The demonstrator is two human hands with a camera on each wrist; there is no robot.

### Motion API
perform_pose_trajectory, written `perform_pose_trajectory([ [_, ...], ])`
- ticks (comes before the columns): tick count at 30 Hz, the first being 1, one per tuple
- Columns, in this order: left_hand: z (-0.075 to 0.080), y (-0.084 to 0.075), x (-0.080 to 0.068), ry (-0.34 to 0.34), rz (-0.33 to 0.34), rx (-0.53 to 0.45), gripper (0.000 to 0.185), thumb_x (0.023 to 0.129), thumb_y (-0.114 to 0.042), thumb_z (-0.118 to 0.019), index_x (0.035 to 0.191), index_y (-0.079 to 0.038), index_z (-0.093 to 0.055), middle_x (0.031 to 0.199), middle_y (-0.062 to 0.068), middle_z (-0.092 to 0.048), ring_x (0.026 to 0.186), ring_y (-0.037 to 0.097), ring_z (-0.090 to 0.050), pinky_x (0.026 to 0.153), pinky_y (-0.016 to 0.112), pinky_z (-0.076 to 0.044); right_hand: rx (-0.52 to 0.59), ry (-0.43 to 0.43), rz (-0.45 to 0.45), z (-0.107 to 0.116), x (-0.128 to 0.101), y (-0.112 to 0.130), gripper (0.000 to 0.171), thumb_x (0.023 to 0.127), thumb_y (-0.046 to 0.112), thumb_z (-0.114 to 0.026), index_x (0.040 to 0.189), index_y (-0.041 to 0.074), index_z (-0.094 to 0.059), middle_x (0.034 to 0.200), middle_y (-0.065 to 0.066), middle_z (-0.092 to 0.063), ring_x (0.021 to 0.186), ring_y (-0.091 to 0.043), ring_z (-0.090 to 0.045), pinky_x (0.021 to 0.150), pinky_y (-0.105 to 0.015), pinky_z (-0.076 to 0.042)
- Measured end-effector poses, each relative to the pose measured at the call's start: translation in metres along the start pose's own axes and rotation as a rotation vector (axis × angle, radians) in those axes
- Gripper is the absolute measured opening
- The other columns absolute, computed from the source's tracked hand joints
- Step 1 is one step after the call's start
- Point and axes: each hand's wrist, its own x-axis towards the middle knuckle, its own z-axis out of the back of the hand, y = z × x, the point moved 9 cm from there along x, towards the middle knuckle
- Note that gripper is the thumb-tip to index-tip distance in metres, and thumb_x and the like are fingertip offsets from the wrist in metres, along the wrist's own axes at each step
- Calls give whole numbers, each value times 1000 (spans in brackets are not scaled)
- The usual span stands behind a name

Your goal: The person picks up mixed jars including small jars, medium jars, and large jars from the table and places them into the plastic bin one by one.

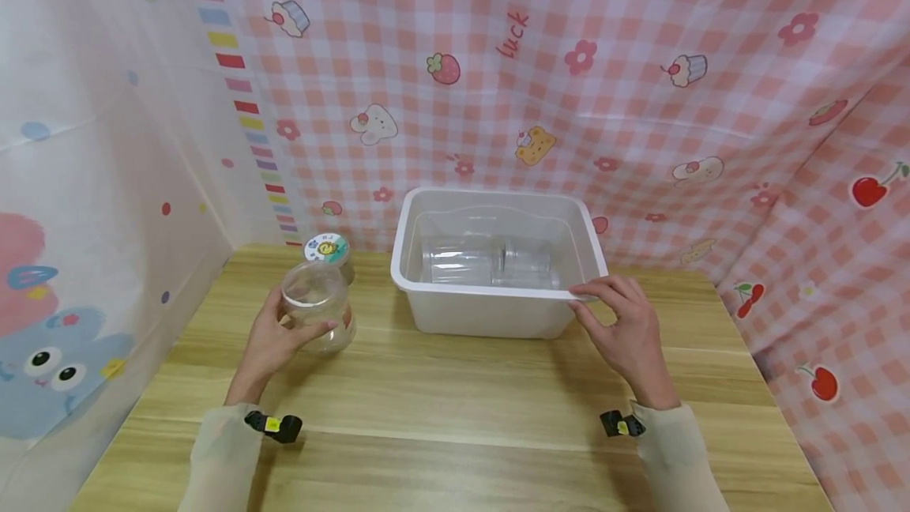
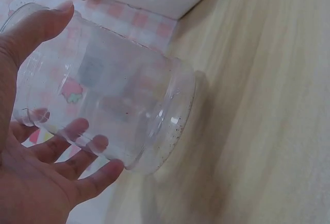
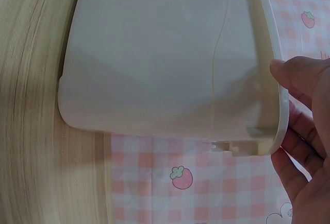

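Note:
My left hand (image 1: 273, 342) grips a clear, lidless plastic jar (image 1: 317, 299) from its left side, thumb across the near face. In the left wrist view, the thumb lies along one side of the jar (image 2: 116, 82), with the other fingers spread along the opposite side. To the right, my right hand (image 1: 629, 330) holds the rim at the front right corner of a white plastic bin (image 1: 490, 314). Its thumb (image 3: 281, 72) presses the rim's outer face in the right wrist view. Inside the bin lie clear plastic jars (image 1: 462, 263) on their sides.
Just behind the held jar stands a container with a printed lid (image 1: 327, 248), partly hidden by it. The wooden table (image 1: 441, 417) meets a pink checked cloth (image 1: 469, 101) at the back. More printed cloth (image 1: 78, 141) hangs on the left side.

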Motion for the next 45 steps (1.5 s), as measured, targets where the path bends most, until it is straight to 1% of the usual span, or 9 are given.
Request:
perform_pose_trajectory([
  [2,-1,-4,0,6,-6,9,107,80,-32,-89,163,-20,-22,157,16,-41,144,38,-38,116,65,-36,0,0,1,0,0,0,20,83,11,-85,103,14,-79,104,-4,-72,99,-22,-58,84,-34,-47],
  [9,-2,-21,2,7,-59,49,106,81,-29,-89,163,-19,-23,155,16,-43,141,37,-41,112,61,-40,3,1,1,0,0,1,20,84,11,-85,103,14,-79,103,-4,-71,99,-22,-58,85,-34,-47],
  [14,-1,-34,2,16,-69,59,107,82,-26,-89,164,-21,-20,157,16,-42,142,37,-41,112,59,-42,3,-4,5,0,0,1,20,83,11,-85,102,14,-79,103,-4,-71,98,-22,-58,84,-32,-46],
  [19,0,-41,4,17,-83,70,108,82,-27,-89,164,-22,-20,155,16,-44,141,37,-43,110,57,-43,5,-6,3,0,0,1,20,84,11,-85,102,15,-79,103,-4,-71,98,-22,-57,84,-31,-46],
  [25,3,-56,6,4,-127,80,107,81,-26,-89,164,-23,-22,156,16,-44,143,40,-41,109,62,-41,5,-4,-3,0,0,0,20,84,11,-85,102,15,-79,103,-3,-71,99,-21,-57,85,-31,-46],
  [31,6,-70,11,-13,-183,92,104,80,-25,-89,163,-25,-26,153,16,-48,136,36,-47,103,54,-44,6,-6,-6,1,0,0,19,84,11,-85,102,14,-79,103,-3,-72,98,-21,-57,84,-31,-45],
  [33,6,-76,12,-14,-202,99,103,80,-26,-90,162,-26,-27,153,16,-48,136,36,-48,103,53,-43,7,-7,-8,1,0,0,20,84,11,-85,102,14,-79,103,-4,-72,98,-21,-57,84,-31,-46],
  [39,6,-91,15,-1,-191,116,103,80,-30,-89,162,-28,-27,152,14,-48,134,33,-48,105,55,-43,5,-6,-11,0,-1,0,20,84,11,-85,102,15,-79,104,-4,-72,99,-21,-57,84,-31,-46],
  [45,8,-111,20,-2,-210,120,97,80,-29,-90,159,-30,-32,150,9,-49,133,29,-48,106,55,-44,9,-7,-6,0,-1,0,20,83,10,-85,102,14,-79,103,-4,-71,98,-21,-57,83,-30,-45],
])
